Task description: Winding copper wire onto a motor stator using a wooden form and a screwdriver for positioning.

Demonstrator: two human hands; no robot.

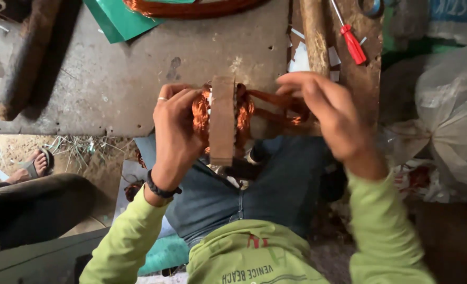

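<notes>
Held edge-on above the lap, just off the near edge of the counter (112, 89): a motor stator (222, 120), its rusty brown laminated core seen as a narrow upright slab, with bright orange copper windings (199, 113) bulging from both faces. Left hand (174, 131) wrapped round the left-side windings, grip closed on the stator, ring on one finger and a dark bracelet (159, 189) at the wrist. Right hand (328, 113) blurred, fingers curled about a loop of copper wire (275, 105) drawn out from the right face; grip looks closed on that loop (exact pinch lost in the blur). On the grey, scuffed counter: a worn wooden handle (25, 58) at far left, green card sheets (120, 21) and part of a large copper coil (191, 8) at the far edge, a second wooden handle (315, 34) and a red-handled screwdriver (352, 42) to the right, with white paper scraps (300, 59) between. Open counter directly beyond the stator. Tight on the right, with plastic sacks (449, 110) close beside the arm. On the left, beyond the counter's edge, another person's sandalled foot (36, 165) on the dirt floor.
</notes>
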